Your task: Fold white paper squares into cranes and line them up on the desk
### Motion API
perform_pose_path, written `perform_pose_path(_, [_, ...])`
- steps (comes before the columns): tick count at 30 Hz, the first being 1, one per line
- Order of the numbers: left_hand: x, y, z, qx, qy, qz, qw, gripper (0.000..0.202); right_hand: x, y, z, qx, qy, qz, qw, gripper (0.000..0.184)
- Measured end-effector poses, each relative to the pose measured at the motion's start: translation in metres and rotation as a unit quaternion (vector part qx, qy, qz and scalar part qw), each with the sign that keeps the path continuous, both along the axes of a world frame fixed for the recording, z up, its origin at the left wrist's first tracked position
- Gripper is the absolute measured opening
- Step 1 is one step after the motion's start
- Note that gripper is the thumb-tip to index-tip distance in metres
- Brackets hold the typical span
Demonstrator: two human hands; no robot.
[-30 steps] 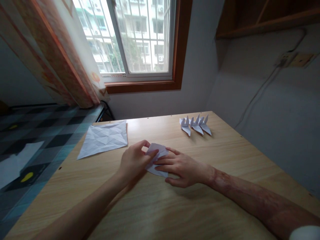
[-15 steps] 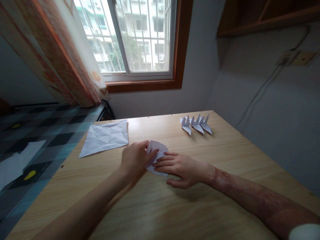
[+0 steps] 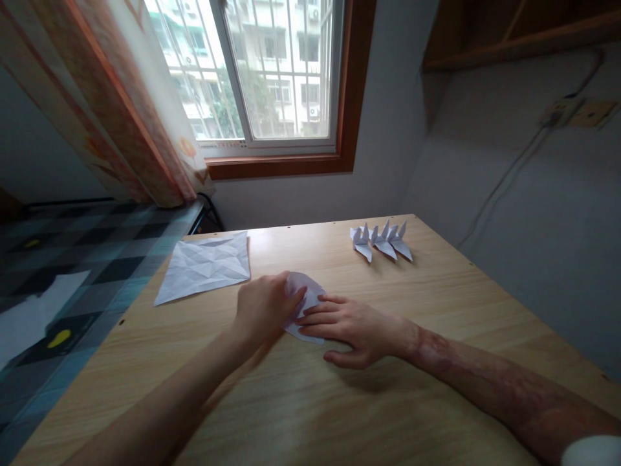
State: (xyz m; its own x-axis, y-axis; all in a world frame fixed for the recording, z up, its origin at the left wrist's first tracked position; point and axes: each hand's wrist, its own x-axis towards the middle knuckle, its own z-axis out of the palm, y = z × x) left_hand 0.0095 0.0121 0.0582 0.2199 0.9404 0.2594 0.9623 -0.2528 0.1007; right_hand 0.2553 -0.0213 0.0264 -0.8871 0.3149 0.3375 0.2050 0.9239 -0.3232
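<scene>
A small folded white paper (image 3: 305,283) lies on the wooden table (image 3: 388,414) in front of me. My left hand (image 3: 266,301) is closed on its left side, with the thumb lying over the paper and the other fingers partly hidden behind it. From the right, my right hand (image 3: 356,329) lies flat on the paper, fingers stretched out and a little apart, the fingertips touching its middle and lower right. The hands cover much of the paper, so its exact folds are hard to make out.
A creased white paper sheet (image 3: 208,266) lies at the table's far left. Three folded paper cranes (image 3: 383,243) stand in a row at the far right. Left of the table is a checkered bed (image 3: 97,249) with loose white paper (image 3: 39,314). A window is ahead.
My left hand and thumb have shifted very slightly on the folded paper. My right hand stays flat in nearly the same place.
</scene>
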Motion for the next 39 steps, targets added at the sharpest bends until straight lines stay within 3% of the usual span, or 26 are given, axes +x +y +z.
perform_pose_path(4, [-0.012,0.013,-0.007,-0.050,-0.098,-0.016,0.994,0.040,0.000,0.001,-0.004,0.019,0.003,-0.015,1.000,0.059])
perform_pose_path(6, [-0.015,0.020,-0.012,-0.109,-0.176,-0.052,0.977,0.038,0.000,0.002,-0.007,0.034,0.009,-0.021,0.999,0.054])
perform_pose_path(9, [-0.016,0.028,-0.019,-0.162,-0.312,-0.094,0.932,0.037,0.002,0.004,-0.009,0.056,0.015,-0.020,0.998,0.045])
perform_pose_path(13, [-0.015,0.035,-0.025,-0.209,-0.456,-0.100,0.859,0.038,0.004,0.005,-0.012,0.091,0.029,-0.024,0.995,0.035])
perform_pose_path(19, [-0.018,0.040,-0.034,-0.255,-0.584,-0.123,0.761,0.036,0.003,0.003,-0.014,0.115,0.080,-0.084,0.987,0.019])
perform_pose_path(22, [-0.020,0.040,-0.031,-0.261,-0.572,-0.127,0.767,0.034,0.002,0.004,-0.014,0.128,0.070,-0.136,0.980,0.018])
perform_pose_path(26, [-0.021,0.039,-0.024,-0.323,-0.528,-0.141,0.773,0.047,0.003,0.006,-0.014,0.136,0.042,-0.184,0.972,0.018])
perform_pose_path(31, [-0.021,0.037,-0.018,-0.333,-0.527,-0.121,0.772,0.050,0.004,0.008,-0.016,0.138,0.040,-0.186,0.972,0.016])
perform_pose_path(34, [-0.024,0.039,-0.018,-0.311,-0.512,-0.107,0.793,0.051,0.004,0.010,-0.018,0.154,0.049,-0.191,0.968,0.007])
perform_pose_path(39, [-0.034,0.049,-0.024,-0.295,-0.483,-0.089,0.819,0.047,0.003,0.015,-0.021,0.153,0.083,-0.202,0.964,0.014])
